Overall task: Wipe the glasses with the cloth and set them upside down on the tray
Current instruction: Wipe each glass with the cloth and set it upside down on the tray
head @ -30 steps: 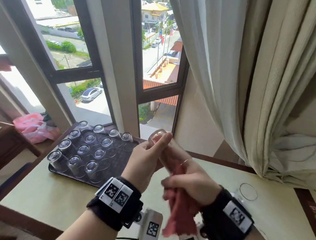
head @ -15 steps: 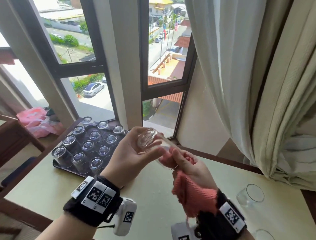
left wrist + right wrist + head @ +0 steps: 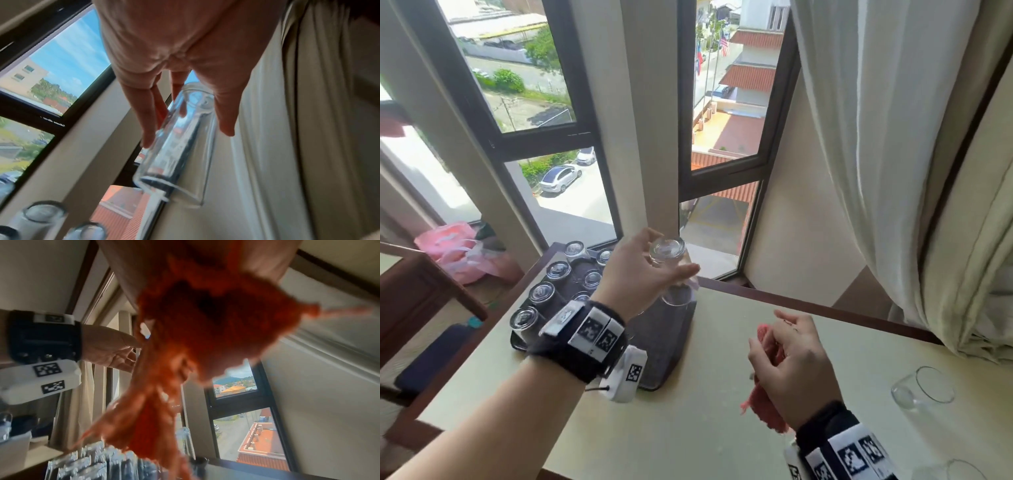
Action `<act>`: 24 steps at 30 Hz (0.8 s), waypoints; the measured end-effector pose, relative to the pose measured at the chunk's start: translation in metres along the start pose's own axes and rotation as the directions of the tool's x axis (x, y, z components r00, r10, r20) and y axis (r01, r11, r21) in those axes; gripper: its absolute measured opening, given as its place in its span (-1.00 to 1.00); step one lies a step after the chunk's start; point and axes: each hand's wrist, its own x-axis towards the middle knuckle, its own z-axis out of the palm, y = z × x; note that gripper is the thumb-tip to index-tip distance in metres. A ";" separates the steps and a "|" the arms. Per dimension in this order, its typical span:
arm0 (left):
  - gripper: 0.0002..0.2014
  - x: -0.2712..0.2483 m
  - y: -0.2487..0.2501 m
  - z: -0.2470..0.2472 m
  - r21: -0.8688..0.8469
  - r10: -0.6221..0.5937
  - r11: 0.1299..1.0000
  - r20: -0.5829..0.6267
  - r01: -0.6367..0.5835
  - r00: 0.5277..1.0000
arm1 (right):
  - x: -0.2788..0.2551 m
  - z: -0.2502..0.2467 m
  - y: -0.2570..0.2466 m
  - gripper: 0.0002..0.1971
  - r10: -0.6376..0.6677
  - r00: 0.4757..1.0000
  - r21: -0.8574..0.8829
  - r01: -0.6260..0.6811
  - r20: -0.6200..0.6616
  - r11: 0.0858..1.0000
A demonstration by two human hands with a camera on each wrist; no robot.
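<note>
Holding one glass (image 3: 671,270) inverted, left hand (image 3: 640,270) above tray (image 3: 674,342).

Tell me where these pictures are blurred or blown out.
Head view: window at far left is blown out; glass in the left hand is sharp. Left wrist view: upturned glasses smear. Right wrist view: cloth is blurred, backlit.

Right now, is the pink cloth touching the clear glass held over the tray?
Apart. The head view shows the pink cloth in the right hand, table between it and the clear glass.

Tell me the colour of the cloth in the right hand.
The cloth is orange-red, pinker in the head view; the right wrist view shows it best.
</note>
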 end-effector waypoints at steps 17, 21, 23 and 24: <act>-0.33 0.088 -0.105 0.063 0.665 -0.308 0.741 0.214 0.092 0.927 | -0.046 0.035 0.035 -0.58 0.165 0.982 -0.282 -0.133 0.090 0.950; -0.30 0.092 -0.113 0.072 0.665 -0.344 0.740 0.242 0.103 0.907 | -0.053 0.034 0.042 -0.61 0.253 0.965 -0.240 -0.229 0.075 0.944; -0.28 0.093 -0.118 0.077 0.669 -0.362 0.734 0.241 0.117 0.900 | -0.054 0.032 0.046 -0.62 0.288 0.954 -0.224 -0.263 0.083 0.938; -0.27 0.094 -0.120 0.079 0.669 -0.366 0.733 0.237 0.122 0.900 | -0.055 0.031 0.047 -0.62 0.296 0.951 -0.234 -0.268 0.092 0.935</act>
